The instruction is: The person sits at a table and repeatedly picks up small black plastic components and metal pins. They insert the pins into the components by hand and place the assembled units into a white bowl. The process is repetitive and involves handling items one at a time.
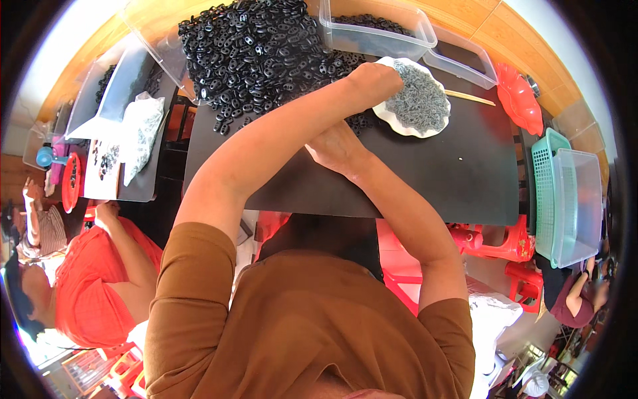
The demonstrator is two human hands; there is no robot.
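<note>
My arms cross over the dark table. My left hand (375, 84) reaches to the left rim of a scalloped white plate (401, 127), its fingers curled in; whatever they hold is hidden. On the plate is a heap of small, thin grey metal pieces (420, 100), too fine to name surely. My right hand (337, 147) lies lower, partly under my left forearm, which covers its fingers. Just beyond both hands spreads a big pile of small black oval parts (256, 53) with holes in them; some loose ones lie along its near edge.
Clear plastic bins (379, 40) stand at the back, one with black parts inside. A wooden stick (470, 98) lies right of the plate, near a red scalloped dish (518, 100). Green basket (546, 193) at right. A person in red (100, 286) sits at left beside another table.
</note>
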